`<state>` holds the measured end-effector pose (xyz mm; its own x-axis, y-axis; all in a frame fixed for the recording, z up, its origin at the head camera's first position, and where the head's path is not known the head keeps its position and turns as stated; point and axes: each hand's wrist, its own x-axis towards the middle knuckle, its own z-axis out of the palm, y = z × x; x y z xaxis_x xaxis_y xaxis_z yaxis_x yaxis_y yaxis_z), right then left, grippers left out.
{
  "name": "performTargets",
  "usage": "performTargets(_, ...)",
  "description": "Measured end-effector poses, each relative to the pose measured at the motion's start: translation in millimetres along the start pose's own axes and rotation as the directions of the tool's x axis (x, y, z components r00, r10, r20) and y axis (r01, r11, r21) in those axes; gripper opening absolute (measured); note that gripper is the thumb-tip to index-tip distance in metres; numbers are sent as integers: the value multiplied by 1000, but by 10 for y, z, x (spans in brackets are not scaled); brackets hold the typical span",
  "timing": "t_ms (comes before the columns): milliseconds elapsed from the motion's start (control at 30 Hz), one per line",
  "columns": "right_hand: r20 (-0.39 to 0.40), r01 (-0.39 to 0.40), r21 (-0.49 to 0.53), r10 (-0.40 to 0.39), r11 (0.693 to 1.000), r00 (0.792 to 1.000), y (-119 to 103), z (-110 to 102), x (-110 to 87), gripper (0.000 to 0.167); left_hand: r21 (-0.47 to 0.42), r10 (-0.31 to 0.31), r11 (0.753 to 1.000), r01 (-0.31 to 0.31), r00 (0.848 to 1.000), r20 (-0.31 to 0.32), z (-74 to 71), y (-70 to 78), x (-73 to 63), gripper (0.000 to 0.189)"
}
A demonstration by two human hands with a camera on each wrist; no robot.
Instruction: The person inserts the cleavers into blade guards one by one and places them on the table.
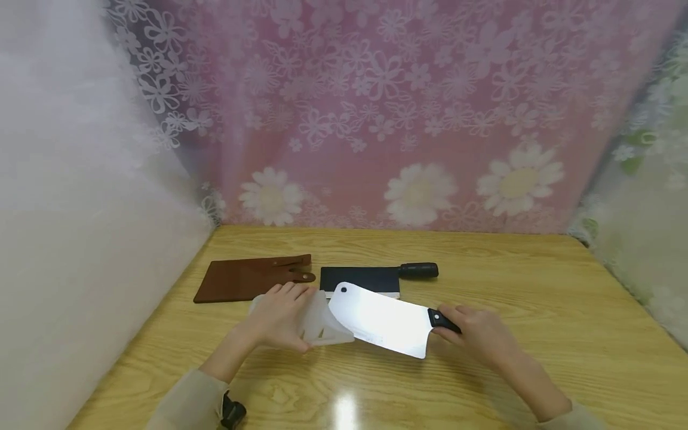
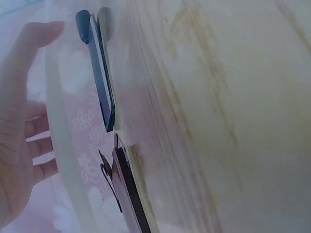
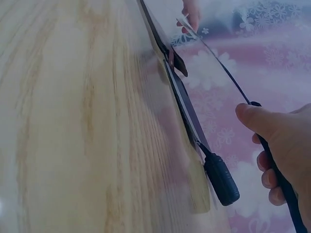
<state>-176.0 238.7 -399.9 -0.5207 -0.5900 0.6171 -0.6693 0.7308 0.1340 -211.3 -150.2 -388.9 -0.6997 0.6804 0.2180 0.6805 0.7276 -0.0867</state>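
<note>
My left hand (image 1: 279, 316) grips a translucent white plastic blade cover (image 1: 329, 325), thumb along the near side and fingers over the far side. In the left wrist view the cover appears as a pale band (image 2: 63, 136) beside the fingers. My right hand (image 1: 478, 334) holds a cleaver (image 1: 381, 319) by its black handle, seen edge-on in the right wrist view with the thumb (image 3: 252, 116) along the handle. The shiny blade points left, its holed front end at the cover's right end and overlapping it in the head view.
Behind the hands a dark-bladed cleaver (image 1: 360, 279) with a black handle lies on the wooden table (image 1: 510, 263). Left of it lies a brown leather sheath (image 1: 242, 279) with snap straps. A pink flowered curtain (image 1: 344, 119) hangs behind, with pale cloth on both sides.
</note>
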Motion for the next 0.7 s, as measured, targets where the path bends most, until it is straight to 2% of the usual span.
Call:
performTargets(167, 25, 35, 47, -36, 998, 999, 22, -38, -11, 37, 6, 58, 998, -58, 998, 20, -4, -8, -5, 104)
performTargets(467, 26, 60, 131, -64, 990, 998, 65, -58, -42, 34, -26, 119, 993, -119, 993, 18, -21, -6, 1, 105)
performTargets(700, 55, 97, 188, -109, 977, 993, 93, -66, -52, 31, -31, 182, 983, -180, 982, 49, -35, 33, 29, 104)
